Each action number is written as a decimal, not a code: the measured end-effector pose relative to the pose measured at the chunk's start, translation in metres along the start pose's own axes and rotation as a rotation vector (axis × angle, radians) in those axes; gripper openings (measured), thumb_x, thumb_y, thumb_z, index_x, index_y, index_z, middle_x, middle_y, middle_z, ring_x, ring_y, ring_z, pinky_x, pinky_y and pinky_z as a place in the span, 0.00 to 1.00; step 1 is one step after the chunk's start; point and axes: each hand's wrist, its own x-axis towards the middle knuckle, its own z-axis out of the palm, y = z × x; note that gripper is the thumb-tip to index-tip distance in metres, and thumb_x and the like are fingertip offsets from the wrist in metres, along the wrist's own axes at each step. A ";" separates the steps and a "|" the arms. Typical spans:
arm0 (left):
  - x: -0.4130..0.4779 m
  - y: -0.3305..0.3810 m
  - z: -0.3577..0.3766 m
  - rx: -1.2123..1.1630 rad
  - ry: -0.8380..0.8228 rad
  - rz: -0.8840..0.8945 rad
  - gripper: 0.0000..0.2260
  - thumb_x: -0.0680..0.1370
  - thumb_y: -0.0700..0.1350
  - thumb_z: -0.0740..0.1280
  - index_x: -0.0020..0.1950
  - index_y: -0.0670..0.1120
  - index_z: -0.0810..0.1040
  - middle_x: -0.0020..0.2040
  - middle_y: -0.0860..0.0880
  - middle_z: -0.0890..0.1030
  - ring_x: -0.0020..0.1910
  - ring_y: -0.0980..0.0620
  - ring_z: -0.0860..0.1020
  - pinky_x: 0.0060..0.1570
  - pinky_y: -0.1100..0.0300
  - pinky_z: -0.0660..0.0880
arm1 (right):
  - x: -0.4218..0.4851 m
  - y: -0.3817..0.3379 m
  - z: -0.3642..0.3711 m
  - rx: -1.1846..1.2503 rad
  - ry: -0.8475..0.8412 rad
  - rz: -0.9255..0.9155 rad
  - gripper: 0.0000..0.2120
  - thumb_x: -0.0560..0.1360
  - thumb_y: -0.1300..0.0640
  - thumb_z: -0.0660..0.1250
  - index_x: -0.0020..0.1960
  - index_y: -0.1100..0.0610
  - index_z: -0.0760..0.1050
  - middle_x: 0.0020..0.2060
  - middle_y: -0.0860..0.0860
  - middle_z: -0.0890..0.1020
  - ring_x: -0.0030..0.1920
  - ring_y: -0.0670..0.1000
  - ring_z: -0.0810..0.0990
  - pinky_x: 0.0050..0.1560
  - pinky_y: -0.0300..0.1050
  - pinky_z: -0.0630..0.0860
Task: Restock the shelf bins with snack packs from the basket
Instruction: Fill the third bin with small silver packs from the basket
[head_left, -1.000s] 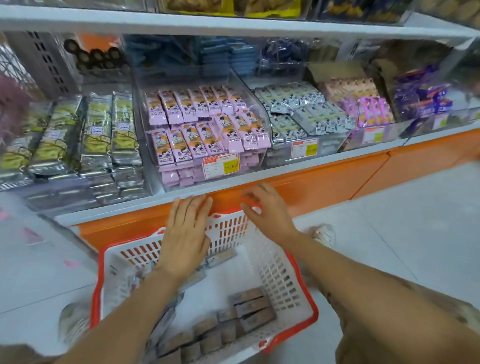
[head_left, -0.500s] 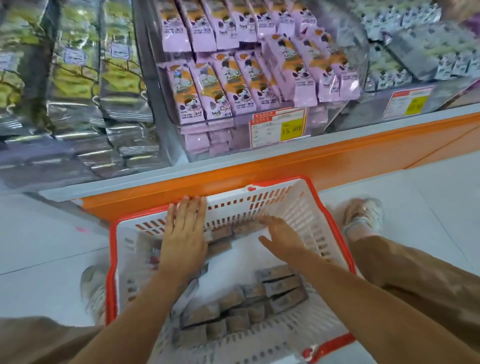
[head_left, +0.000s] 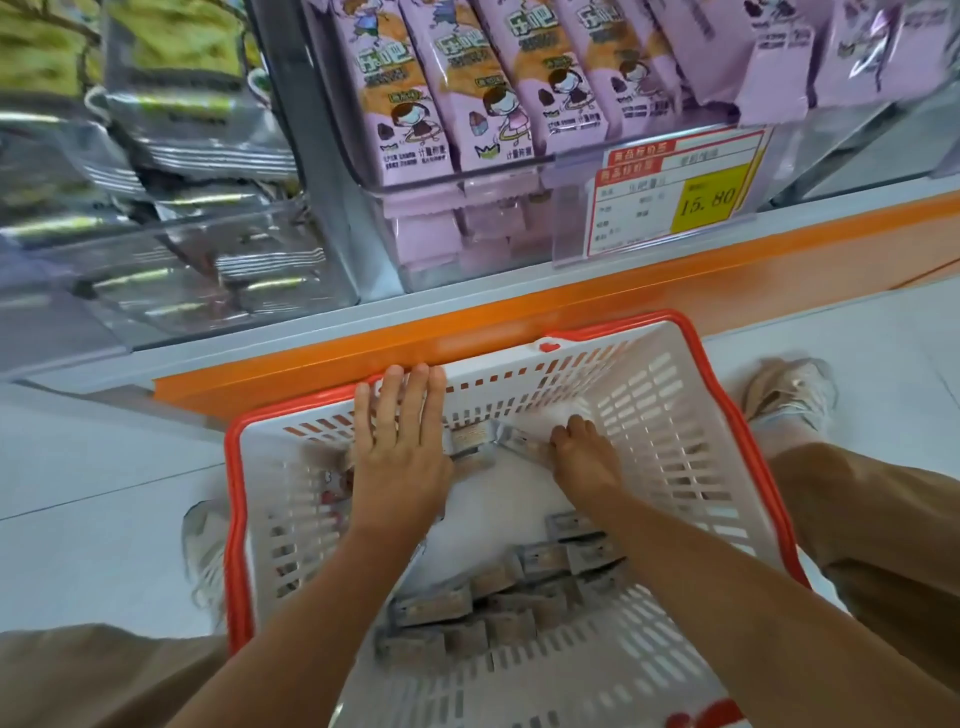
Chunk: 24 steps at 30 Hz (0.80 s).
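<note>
Head view, looking down. Basket (head_left: 680, 447): white slotted walls, red rim, on the floor against the orange shelf base (head_left: 519, 317). Left hand (head_left: 397, 460) palm down over the basket's far-left part, fingers straight and together, tips reaching the far rim; nothing in its grasp. Right hand (head_left: 587, 457) lower, inside the basket near the far wall, fingers curled down on the end of a snack pack (head_left: 511, 441) lying on the basket floor; the grip itself is blurred. A second pack sits between the two hands, partly under the left palm. Most of the snack packs (head_left: 519, 587), brownish grey, are heaped at the basket's near end, under the forearms. Above the basket, a clear shelf bin (head_left: 363, 171) holds purple packs (head_left: 462, 109) in leaning rows, more stacked flat beneath. A red and yellow price tag (head_left: 680, 200) reading 15.80 is on the bin front. Left of that bin, silver and green packs (head_left: 197, 135), motion-blurred. A pale shoe (head_left: 789, 389) shows to the right of the basket and another (head_left: 205, 545) to its left; tan trouser legs flank the basket.
</note>
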 end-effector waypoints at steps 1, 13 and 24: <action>0.000 -0.001 0.000 0.000 -0.006 0.004 0.32 0.75 0.48 0.63 0.76 0.38 0.59 0.74 0.37 0.67 0.75 0.37 0.56 0.76 0.43 0.39 | -0.004 -0.001 0.004 0.007 0.015 0.014 0.18 0.75 0.62 0.64 0.65 0.59 0.70 0.62 0.56 0.71 0.62 0.57 0.70 0.56 0.50 0.72; 0.000 0.008 -0.035 -0.059 -0.170 -0.013 0.40 0.67 0.44 0.75 0.76 0.36 0.64 0.75 0.36 0.66 0.76 0.35 0.60 0.75 0.41 0.45 | -0.058 0.022 -0.068 0.779 0.267 -0.169 0.13 0.72 0.60 0.73 0.54 0.58 0.75 0.47 0.48 0.79 0.44 0.46 0.77 0.40 0.28 0.68; 0.021 0.070 -0.123 -0.819 -0.190 0.049 0.14 0.82 0.50 0.63 0.68 0.50 0.75 0.60 0.51 0.78 0.62 0.48 0.69 0.61 0.54 0.65 | -0.157 0.031 -0.193 1.133 0.452 -0.410 0.18 0.72 0.59 0.75 0.57 0.52 0.71 0.42 0.50 0.82 0.39 0.45 0.78 0.42 0.39 0.75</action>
